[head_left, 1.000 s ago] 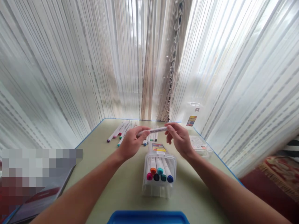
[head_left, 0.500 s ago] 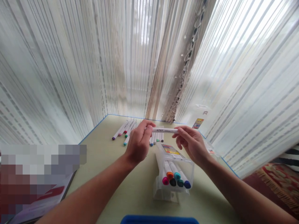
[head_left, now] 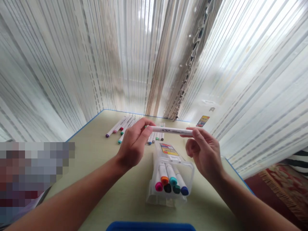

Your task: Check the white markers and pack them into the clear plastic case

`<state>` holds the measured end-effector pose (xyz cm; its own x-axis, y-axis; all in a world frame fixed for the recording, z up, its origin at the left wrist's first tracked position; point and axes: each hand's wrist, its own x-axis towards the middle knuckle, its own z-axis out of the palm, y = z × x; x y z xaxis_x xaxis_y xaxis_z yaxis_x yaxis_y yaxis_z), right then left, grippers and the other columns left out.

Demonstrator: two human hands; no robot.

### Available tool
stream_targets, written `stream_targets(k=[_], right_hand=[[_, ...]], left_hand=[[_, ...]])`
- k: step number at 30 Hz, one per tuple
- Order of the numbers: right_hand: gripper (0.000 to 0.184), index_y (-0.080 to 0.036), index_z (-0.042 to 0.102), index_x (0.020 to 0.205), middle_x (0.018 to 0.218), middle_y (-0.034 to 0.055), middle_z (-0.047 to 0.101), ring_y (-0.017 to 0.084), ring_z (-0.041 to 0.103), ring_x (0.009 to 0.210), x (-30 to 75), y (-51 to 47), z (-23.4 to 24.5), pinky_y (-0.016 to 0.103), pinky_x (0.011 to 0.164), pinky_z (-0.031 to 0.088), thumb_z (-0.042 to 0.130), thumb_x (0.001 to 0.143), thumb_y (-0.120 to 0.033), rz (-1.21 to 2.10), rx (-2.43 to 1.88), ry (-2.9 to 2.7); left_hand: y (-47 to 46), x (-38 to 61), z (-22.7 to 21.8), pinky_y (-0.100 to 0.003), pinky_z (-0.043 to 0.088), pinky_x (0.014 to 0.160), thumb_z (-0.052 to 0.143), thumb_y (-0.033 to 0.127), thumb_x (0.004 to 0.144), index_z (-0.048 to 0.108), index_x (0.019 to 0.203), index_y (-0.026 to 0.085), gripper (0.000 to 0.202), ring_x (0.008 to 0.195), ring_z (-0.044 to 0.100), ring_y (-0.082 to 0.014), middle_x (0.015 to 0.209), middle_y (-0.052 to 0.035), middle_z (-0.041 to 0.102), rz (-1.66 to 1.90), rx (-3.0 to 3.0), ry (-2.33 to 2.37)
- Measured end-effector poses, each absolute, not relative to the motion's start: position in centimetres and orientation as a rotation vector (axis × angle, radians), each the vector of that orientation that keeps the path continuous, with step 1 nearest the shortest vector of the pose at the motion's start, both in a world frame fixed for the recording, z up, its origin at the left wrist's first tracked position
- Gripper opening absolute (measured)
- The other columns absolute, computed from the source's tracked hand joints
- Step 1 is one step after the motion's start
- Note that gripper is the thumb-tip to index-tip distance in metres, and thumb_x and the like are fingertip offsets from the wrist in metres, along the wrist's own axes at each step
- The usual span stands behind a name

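Note:
A white marker (head_left: 172, 130) with dark print lies level between my two hands. My left hand (head_left: 134, 142) is closed on its left end, where a bit of green shows at the fingertips. The right end is pinched between thumb and fingers of my right hand (head_left: 204, 146). Below the marker, a clear plastic case (head_left: 156, 160) with a yellow and red label holds several markers (head_left: 168, 173), their coloured caps facing me. Behind my left hand, several white markers (head_left: 115, 127) lie loose on the table, and more (head_left: 158, 134) lie partly hidden behind the held marker.
The pale green table (head_left: 91, 154) has a blue edge. A clear package with a label (head_left: 202, 121) stands at the back right. A blue object (head_left: 151, 226) shows at the bottom edge. Striped curtains (head_left: 134, 64) hang behind the table. A fringed patterned cloth (head_left: 286, 186) is at right.
My right hand has slid toward the marker's right end and away from my left hand, so more of the barrel shows. The whole view has shifted slightly.

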<state>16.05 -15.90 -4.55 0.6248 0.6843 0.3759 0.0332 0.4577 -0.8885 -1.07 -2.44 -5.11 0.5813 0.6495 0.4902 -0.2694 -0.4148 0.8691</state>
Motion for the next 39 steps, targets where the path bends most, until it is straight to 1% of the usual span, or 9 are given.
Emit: stream_targets(k=[5,10,21,24,31,35,39], right_hand=[[0.024,-0.018,0.075,0.094,0.082,0.0059,0.077,0.007,0.053,0.038,15.9,-16.0,-4.5,0.020,0.033,0.036,0.067,0.092,-0.040,0.469,-1.002,-0.836],[0.024,-0.018,0.075,0.093,0.081,0.0053,0.077,0.007,0.054,0.038,16.1,-16.0,-4.6,0.020,0.033,0.036,0.066,0.093,-0.040,0.434,-0.998,-0.844],[0.025,-0.017,0.076,0.095,0.079,0.0054,0.077,0.008,0.054,0.037,16.1,-16.2,-4.6,0.021,0.033,0.033,0.066,0.093,-0.041,0.364,-1.027,-0.868],[0.025,-0.018,0.076,0.095,0.079,0.0053,0.077,0.007,0.053,0.037,16.1,-16.2,-4.6,0.020,0.032,0.034,0.066,0.093,-0.040,0.361,-1.030,-0.868],[0.025,-0.017,0.075,0.092,0.078,0.0054,0.077,0.008,0.055,0.037,16.1,-16.1,-4.7,0.020,0.032,0.035,0.065,0.094,-0.039,0.354,-1.023,-0.873],[0.025,-0.017,0.075,0.093,0.079,0.0053,0.077,0.008,0.055,0.038,15.9,-16.1,-4.9,0.020,0.033,0.037,0.064,0.095,-0.039,0.365,-1.021,-0.896],[0.025,-0.017,0.075,0.094,0.079,0.0060,0.077,0.009,0.056,0.040,15.8,-16.2,-4.8,0.022,0.034,0.039,0.062,0.096,-0.038,0.376,-1.008,-0.902]], left_hand=[[-3.1,-0.7,-4.8,-0.024,0.030,0.046,0.052,0.035,0.099,0.064,0.099,0.019,0.020,0.050,0.036,-0.0104,0.057,0.0060,0.035,1.084,1.577,0.270],[-3.5,-0.7,-4.6,-0.024,0.031,0.044,0.053,0.033,0.099,0.064,0.098,0.019,0.017,0.050,0.038,-0.0097,0.058,0.0054,0.039,1.073,1.590,0.252],[-3.2,-0.9,-4.9,-0.024,0.031,0.043,0.051,0.038,0.100,0.065,0.102,0.020,0.023,0.048,0.042,-0.0088,0.062,0.0037,0.048,1.084,1.683,0.266],[-3.2,-1.0,-4.8,-0.024,0.032,0.044,0.051,0.039,0.100,0.065,0.101,0.019,0.024,0.049,0.044,-0.0089,0.062,0.0035,0.049,1.098,1.708,0.278],[-3.4,-1.0,-4.7,-0.023,0.033,0.043,0.049,0.041,0.101,0.065,0.100,0.019,0.027,0.048,0.043,-0.0090,0.062,0.0032,0.051,1.098,1.699,0.261],[-3.7,-1.0,-4.4,-0.023,0.033,0.042,0.049,0.041,0.100,0.067,0.098,0.017,0.030,0.048,0.042,-0.0096,0.060,0.0027,0.049,1.090,1.601,0.261],[-4.0,-0.5,-4.0,-0.021,0.032,0.040,0.054,0.039,0.095,0.066,0.092,0.015,0.026,0.048,0.039,-0.0097,0.058,0.0032,0.045,1.054,1.403,0.283]])
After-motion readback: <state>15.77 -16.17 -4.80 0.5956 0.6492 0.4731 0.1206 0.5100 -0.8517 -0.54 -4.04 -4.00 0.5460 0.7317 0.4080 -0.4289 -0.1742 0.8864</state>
